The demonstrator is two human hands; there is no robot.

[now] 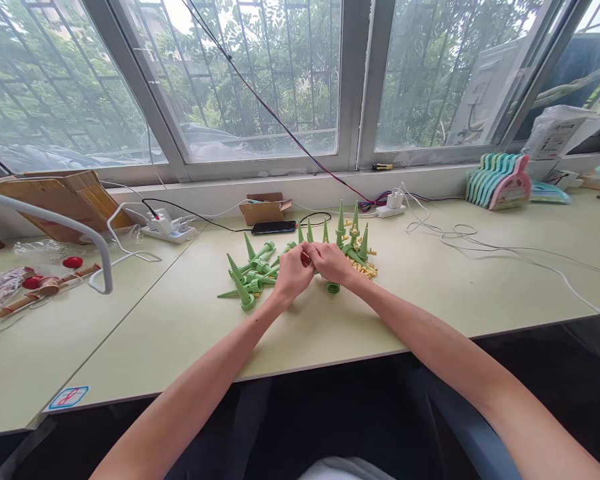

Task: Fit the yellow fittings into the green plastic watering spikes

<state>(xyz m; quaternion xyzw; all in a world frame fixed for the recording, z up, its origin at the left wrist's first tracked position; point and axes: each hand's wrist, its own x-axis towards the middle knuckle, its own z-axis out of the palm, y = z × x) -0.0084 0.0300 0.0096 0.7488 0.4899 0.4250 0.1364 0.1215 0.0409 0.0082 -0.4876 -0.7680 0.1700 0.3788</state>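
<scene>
My left hand [293,270] and my right hand [333,262] meet over the pale green table [190,320], fingers curled together around a small piece I cannot make out. A heap of green cone-shaped spikes [247,273] lies just left of my left hand. Behind my right hand several green spikes [353,233] stand upright, with small yellow parts [366,268] beside them. A green ring cap [333,288] lies on the table under my right wrist.
A black phone [273,227] and a small cardboard box [263,208] sit behind the spikes. A white power strip [167,228] and cables lie at the back. Wooden toys with red balls [40,283] are at the left; coloured cards [497,180] at the right.
</scene>
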